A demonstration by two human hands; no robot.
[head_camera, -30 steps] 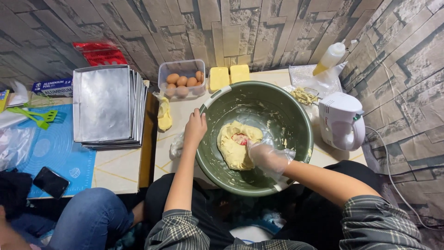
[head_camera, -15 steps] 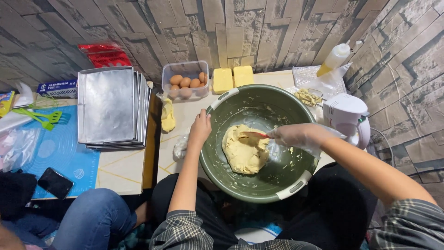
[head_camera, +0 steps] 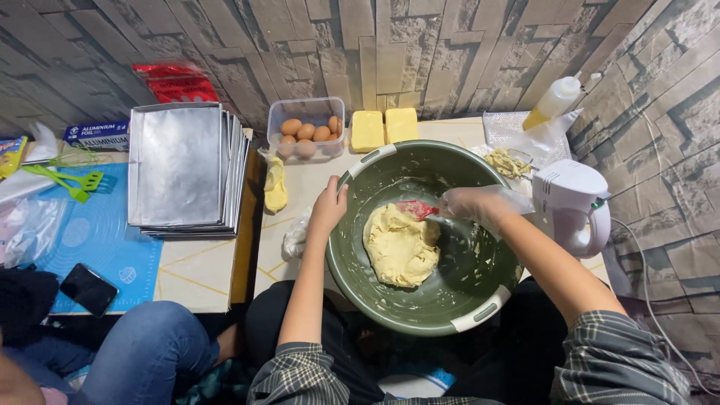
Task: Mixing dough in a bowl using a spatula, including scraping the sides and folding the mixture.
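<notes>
Head view shows the yellow dough [head_camera: 401,246] already gathered into one lump, left of centre in the green bowl [head_camera: 480,313]; smears on the wall remain unscraped. Gloved right hand [head_camera: 472,204] closes on a red spatula [head_camera: 417,209] touching the dough. Left hand [head_camera: 328,206] clasps the bowl's left rim. Eggs [head_camera: 306,133] sit beyond.

The left hand [head_camera: 328,206] grips the green bowl's [head_camera: 450,300] rim; the gloved right hand [head_camera: 472,204] presses a red spatula [head_camera: 417,209] into dough [head_camera: 401,247].

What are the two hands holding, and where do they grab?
The right hand, in a clear glove, holds a red spatula by its handle end. The left hand grips the green bowl at its rim.
</notes>
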